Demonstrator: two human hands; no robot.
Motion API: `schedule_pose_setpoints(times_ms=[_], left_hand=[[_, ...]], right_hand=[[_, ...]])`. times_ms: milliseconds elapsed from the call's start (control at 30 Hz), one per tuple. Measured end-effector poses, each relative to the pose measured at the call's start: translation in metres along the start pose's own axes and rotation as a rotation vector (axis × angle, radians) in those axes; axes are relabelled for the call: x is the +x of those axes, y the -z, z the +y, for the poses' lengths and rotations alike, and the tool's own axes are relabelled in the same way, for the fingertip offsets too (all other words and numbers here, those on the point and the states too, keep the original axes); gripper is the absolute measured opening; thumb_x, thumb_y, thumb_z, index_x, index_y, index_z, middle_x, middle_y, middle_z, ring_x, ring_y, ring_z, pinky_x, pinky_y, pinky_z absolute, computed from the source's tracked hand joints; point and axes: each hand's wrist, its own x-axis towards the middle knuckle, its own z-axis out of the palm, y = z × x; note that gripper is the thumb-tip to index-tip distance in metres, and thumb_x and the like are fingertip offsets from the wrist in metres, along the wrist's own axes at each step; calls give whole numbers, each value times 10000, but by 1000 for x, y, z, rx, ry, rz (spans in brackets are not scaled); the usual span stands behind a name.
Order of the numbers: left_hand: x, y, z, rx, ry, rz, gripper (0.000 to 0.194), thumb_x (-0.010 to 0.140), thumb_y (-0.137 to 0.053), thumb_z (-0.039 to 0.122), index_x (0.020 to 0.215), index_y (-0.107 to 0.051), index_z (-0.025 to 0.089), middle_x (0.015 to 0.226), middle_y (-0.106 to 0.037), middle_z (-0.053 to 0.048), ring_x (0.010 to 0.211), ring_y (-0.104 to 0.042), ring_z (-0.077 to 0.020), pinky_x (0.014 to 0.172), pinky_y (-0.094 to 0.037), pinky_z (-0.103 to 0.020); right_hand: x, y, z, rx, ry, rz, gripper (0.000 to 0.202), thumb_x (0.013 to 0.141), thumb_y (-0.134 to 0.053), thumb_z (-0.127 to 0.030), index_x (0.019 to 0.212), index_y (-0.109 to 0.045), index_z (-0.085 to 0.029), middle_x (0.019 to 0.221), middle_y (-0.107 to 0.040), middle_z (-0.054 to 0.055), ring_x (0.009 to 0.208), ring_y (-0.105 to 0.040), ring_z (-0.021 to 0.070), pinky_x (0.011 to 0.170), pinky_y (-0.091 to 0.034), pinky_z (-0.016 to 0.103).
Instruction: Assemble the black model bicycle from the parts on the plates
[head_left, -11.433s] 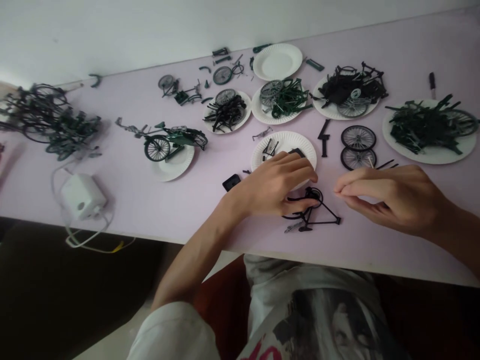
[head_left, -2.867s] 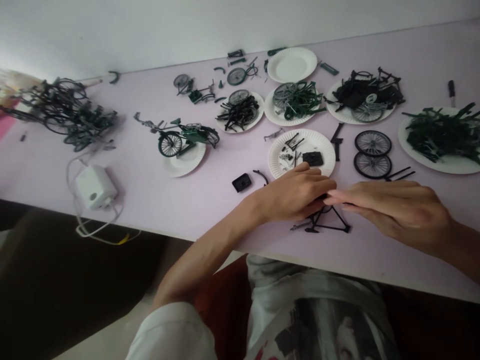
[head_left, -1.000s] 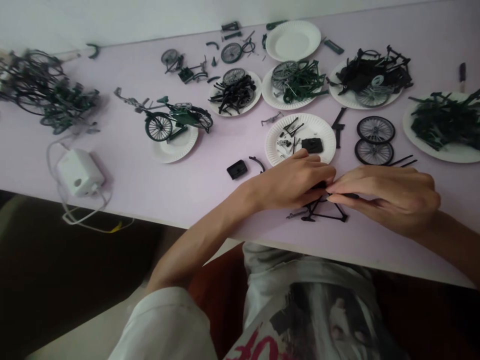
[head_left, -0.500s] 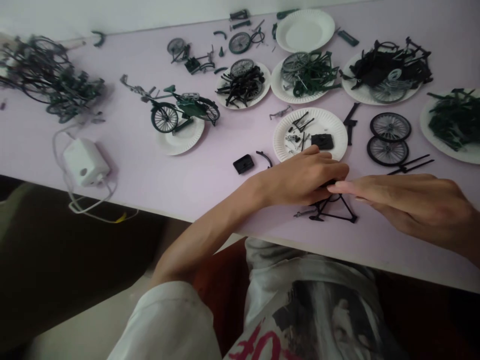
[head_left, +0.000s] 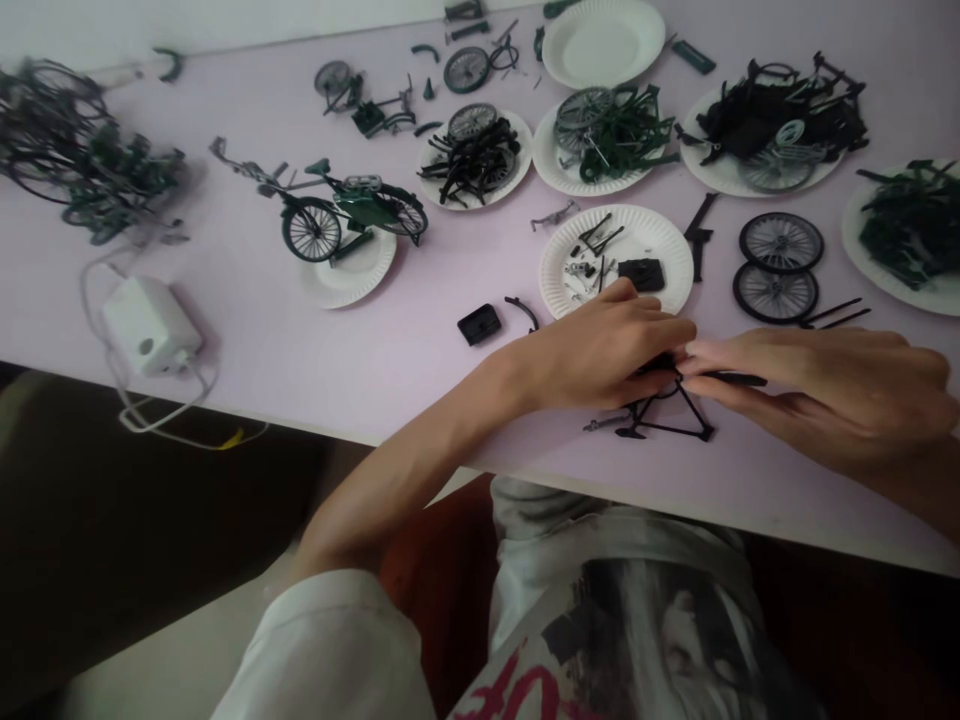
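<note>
Near the table's front edge lies a black toy bicycle frame [head_left: 675, 432], its upper end hidden under my fingers. My left hand [head_left: 626, 345] is closed round that upper end. From the right, my right hand [head_left: 817, 385] pinches a thin dark part [head_left: 739, 379] between thumb and fingers, its fingertips meeting those of my left hand. Beyond my hands, a white paper plate [head_left: 675, 230] holds small black and grey parts and a black rectangular piece [head_left: 641, 274]. Two black-rimmed wheels [head_left: 780, 265] lie to the right of it.
An assembled green toy bicycle [head_left: 367, 208] stands over a small plate [head_left: 360, 285]. Plates of dark parts line the back, with an empty plate [head_left: 604, 42]. At left are tangled bicycles [head_left: 112, 170] and a white adapter [head_left: 154, 325]. A black tray piece [head_left: 479, 325] lies left of centre.
My right hand has turned and shifted slightly, and the thin dark part now shows between its fingers. My left hand has stayed about the same. The camera view has moved a little.
</note>
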Motion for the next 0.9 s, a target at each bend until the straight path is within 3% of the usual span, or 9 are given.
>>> schedule_pose_setpoints(times_ms=[133,300,433,600,800,900], left_hand=[[0,-1,0,24,-13,13,123,1035,-514,242,932,-544,183,922,-686,-57,841,-573,-210,848,-328,-364],[0,-1,1,41,-20,-9,138,1023,-475,172,900,-534,188,929,-686,-58,854,-568,-208,841,-321,-365],[0,-1,2,64,-12,-16,126,1031,-481,193,917,-536,191,927,-682,-58,847,-565,-213,828,-320,-370],[0,0,2,64,-22,-22,122,1048,-485,232,955,-544,180,932,-685,-58,837,-570,-205,843,-328,-361],[-1,3,3,50,-24,-32,112,1046,-511,230,1018,-585,151,980,-704,-73,872,-602,-206,869,-374,-349],[-3,7,1,9,-33,-9,99,1040,-527,214,1039,-606,154,999,-712,-78,879,-622,-200,870,-415,-343]], right_hand=[[-3,-1,5,32,91,-25,620,847,-791,-48,1429,-605,-158,871,-814,30,771,-779,176,761,-644,260],[-8,-1,14,267,55,-105,681,918,-649,-11,1552,-492,-203,1034,-817,61,901,-785,201,809,-667,308],[-6,2,16,259,-36,-108,520,915,-693,-56,1383,-657,-277,1023,-828,9,816,-792,167,744,-661,249],[0,0,11,225,-55,-55,192,861,-807,-136,1027,-742,-208,858,-824,39,743,-787,158,673,-631,217],[2,-1,7,219,89,-82,121,911,-735,-123,996,-704,-202,847,-804,71,797,-781,197,726,-652,295],[0,4,12,158,64,-21,135,939,-670,-113,993,-684,-236,764,-770,30,711,-748,175,636,-607,278]])
